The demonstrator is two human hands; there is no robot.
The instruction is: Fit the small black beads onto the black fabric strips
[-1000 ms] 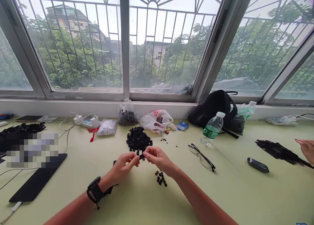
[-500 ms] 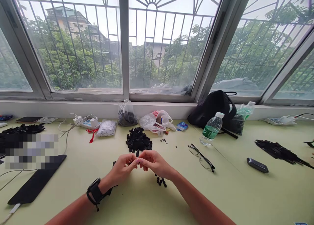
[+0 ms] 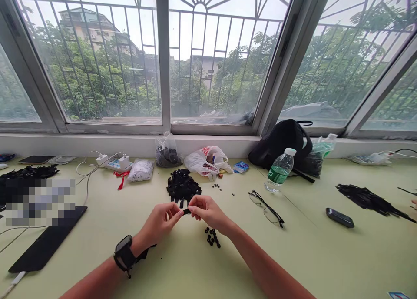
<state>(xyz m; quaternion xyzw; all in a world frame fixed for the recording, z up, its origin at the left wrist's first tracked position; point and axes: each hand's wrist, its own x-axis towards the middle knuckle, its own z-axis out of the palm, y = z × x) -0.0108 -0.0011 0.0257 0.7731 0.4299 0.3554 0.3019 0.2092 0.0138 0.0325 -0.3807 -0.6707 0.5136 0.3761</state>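
Observation:
My left hand (image 3: 163, 218) and my right hand (image 3: 207, 212) meet in the middle, each pinching one end of a short black fabric strip (image 3: 186, 211). The strip is held above the table, just in front of a heap of similar black strips (image 3: 183, 184). Several small round black pieces with holes (image 3: 212, 238) lie on the table below my right hand. On my left wrist is a black watch (image 3: 124, 252). Some black material (image 3: 145, 253) shows partly from behind that wrist; the rest is hidden.
Glasses (image 3: 266, 208), a water bottle (image 3: 279, 171) and a black case (image 3: 339, 217) stand or lie to the right. A black backpack (image 3: 276, 144) leans by the window. Plastic bags (image 3: 207, 161) are at the back. A flat black panel (image 3: 48, 242) with a cable lies left.
My hands have drawn slightly apart, so the black strip now shows between my fingertips. More of the small round pieces are visible below my right hand.

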